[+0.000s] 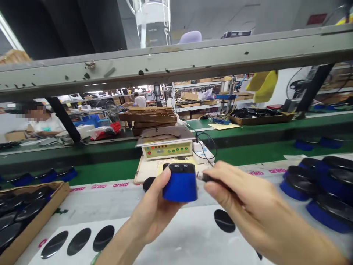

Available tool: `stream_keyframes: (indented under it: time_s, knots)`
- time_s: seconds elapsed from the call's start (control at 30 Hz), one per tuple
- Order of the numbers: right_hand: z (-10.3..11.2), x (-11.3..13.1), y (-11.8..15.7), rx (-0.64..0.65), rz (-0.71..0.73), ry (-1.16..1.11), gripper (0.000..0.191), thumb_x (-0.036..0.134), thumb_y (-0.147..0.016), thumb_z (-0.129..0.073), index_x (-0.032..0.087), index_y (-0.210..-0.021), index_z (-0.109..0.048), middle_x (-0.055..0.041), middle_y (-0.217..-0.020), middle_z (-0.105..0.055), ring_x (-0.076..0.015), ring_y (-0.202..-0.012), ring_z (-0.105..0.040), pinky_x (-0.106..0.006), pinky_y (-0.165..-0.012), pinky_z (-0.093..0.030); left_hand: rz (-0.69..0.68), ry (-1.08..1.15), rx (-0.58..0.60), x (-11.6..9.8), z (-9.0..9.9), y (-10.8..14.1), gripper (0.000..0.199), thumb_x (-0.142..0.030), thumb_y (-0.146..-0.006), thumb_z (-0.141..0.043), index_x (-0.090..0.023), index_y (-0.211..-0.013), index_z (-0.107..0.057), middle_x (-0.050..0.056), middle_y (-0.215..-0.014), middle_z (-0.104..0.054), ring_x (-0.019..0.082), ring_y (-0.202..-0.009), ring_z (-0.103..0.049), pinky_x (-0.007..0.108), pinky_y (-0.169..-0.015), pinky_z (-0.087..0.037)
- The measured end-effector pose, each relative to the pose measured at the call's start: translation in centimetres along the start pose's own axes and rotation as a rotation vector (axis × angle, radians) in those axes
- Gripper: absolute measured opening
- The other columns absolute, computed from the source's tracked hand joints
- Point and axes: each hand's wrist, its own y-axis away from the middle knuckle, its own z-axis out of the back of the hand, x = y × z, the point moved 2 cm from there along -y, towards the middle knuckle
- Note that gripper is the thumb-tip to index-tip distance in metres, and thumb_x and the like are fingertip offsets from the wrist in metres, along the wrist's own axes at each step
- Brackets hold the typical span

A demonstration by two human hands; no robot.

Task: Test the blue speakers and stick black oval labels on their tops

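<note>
Blue unit [179, 187], rounded sides, black band marked OFF and ON, lettering upside down. Held up in left hand [158, 215], just below view centre, toward 6 o'clock. Slim black-handled piece [207, 178] in right hand [245, 198], pale tip at unit's 3 o'clock side; contact unclear.

Two bare hands [154, 213] hold one black-topped blue housing [179, 186] and one black-handled tool [205, 177]; there are one cream control box [167, 150] and three glossy black oval discs [78, 241] at lower left.

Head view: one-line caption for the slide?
Left hand holds a blue-and-black device; right hand brings a cable-ended tool to its side.
</note>
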Motion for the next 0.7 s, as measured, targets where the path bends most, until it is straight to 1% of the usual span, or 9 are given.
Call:
stream_keyframes:
  time_s: [0.07, 0.13, 0.2, 0.27, 0.37, 0.47, 0.53, 0.63, 0.7]
  knots:
    - [-0.9, 0.3, 0.4, -0.006, 0.035, -0.008, 0.013, 0.019, -0.096, -0.045, 0.023, -0.103, -0.055, -0.0008, -0.084, -0.065, -0.0142, -0.071, -0.062, -0.024, -0.061, -0.047, -0.073, -0.029, 0.049, -0.4, 0.5, 0.2, 0.025, -0.036, -0.08, -0.072, -0.018, -0.099, -0.072, 0.004, -0.102, -0.074, 0.016, -0.088, -0.069, 0.023, -0.081, -0.055]
    - [-1.5, 0.3, 0.7, -0.011, 0.031, -0.031, 0.014, 0.02, -0.097, -0.044, 0.022, -0.1, -0.057, -0.0013, -0.082, -0.066, -0.0145, -0.068, -0.062, -0.024, -0.059, -0.047, -0.093, -0.065, 0.108, -0.6, 0.7, 0.3, 0.024, -0.036, -0.079, -0.073, -0.018, -0.096, -0.074, 0.004, -0.099, -0.075, 0.017, -0.089, -0.069, 0.021, -0.08, -0.054]
    - [-1.7, -0.1, 0.8, 0.019, -0.001, -0.082, 0.017, 0.023, -0.098, -0.043, 0.022, -0.091, -0.059, -0.0024, -0.081, -0.067, -0.0152, -0.068, -0.063, -0.024, -0.059, -0.048, -0.082, -0.063, 0.115, -0.8, 0.7, 0.4, 0.026, -0.036, -0.079, -0.072, -0.018, -0.097, -0.074, 0.006, -0.099, -0.074, 0.018, -0.089, -0.068, 0.023, -0.08, -0.054]
    - [-1.8, -0.8, 0.6, 0.079, -0.058, -0.147, 0.021, 0.026, -0.098, -0.043, 0.023, -0.086, -0.06, -0.0039, -0.084, -0.067, -0.0166, -0.073, -0.064, -0.024, -0.063, -0.049, -0.039, -0.02, 0.08, -1.0, 0.7, 0.3, 0.029, -0.038, -0.082, -0.067, -0.017, -0.102, -0.072, 0.008, -0.1, -0.073, 0.02, -0.086, -0.068, 0.028, -0.077, -0.056]
    - [-2.1, -1.8, 0.3, 0.173, -0.145, -0.208, 0.023, 0.029, -0.098, -0.043, 0.023, -0.085, -0.061, -0.0037, -0.084, -0.067, -0.0166, -0.073, -0.062, -0.025, -0.063, -0.048, 0.032, 0.062, 0.053, -1.4, 0.4, 0.0, 0.033, -0.038, -0.091, -0.052, -0.015, -0.108, -0.068, 0.012, -0.099, -0.072, 0.022, -0.082, -0.069, 0.038, -0.075, -0.058]
    - [-2.7, -2.3, 0.0, 0.207, -0.158, -0.209, 0.024, 0.029, -0.099, -0.041, 0.022, -0.086, -0.06, -0.0019, -0.079, -0.065, -0.0148, -0.068, -0.059, -0.025, -0.061, -0.045, 0.062, 0.09, 0.052, -1.8, 0.6, -0.2, 0.04, -0.04, -0.097, -0.042, -0.011, -0.106, -0.068, 0.016, -0.096, -0.072, 0.025, -0.086, -0.07, 0.038, -0.073, -0.059]
    - [-3.2, -2.4, 0.0, 0.203, -0.144, -0.191, 0.024, 0.028, -0.099, -0.04, 0.021, -0.087, -0.059, -0.001, -0.078, -0.063, -0.0139, -0.067, -0.057, -0.025, -0.061, -0.044, 0.062, 0.089, 0.059, -1.8, 0.8, -0.2, 0.043, -0.045, -0.094, -0.048, -0.01, -0.107, -0.068, 0.016, -0.097, -0.072, 0.026, -0.088, -0.07, 0.037, -0.071, -0.06]
    - [-3.5, -2.2, 0.2, 0.179, -0.11, -0.16, 0.024, 0.026, -0.099, -0.04, 0.021, -0.083, -0.056, 0.0005, -0.073, -0.06, -0.0126, -0.063, -0.055, -0.025, -0.057, -0.04, 0.065, 0.067, 0.095, -1.8, 1.1, -0.1, 0.044, -0.046, -0.083, -0.065, -0.011, -0.11, -0.067, 0.014, -0.1, -0.073, 0.026, -0.089, -0.07, 0.036, -0.069, -0.061]
    - [-3.5, -2.0, 0.3, 0.169, -0.096, -0.155, 0.024, 0.025, -0.099, -0.041, 0.02, -0.082, -0.056, 0.0004, -0.072, -0.059, -0.0124, -0.062, -0.054, -0.025, -0.056, -0.039, 0.052, 0.044, 0.08, -2.0, 1.1, 0.0, 0.041, -0.044, -0.082, -0.068, -0.013, -0.108, -0.068, 0.013, -0.099, -0.073, 0.025, -0.088, -0.07, 0.038, -0.072, -0.061]
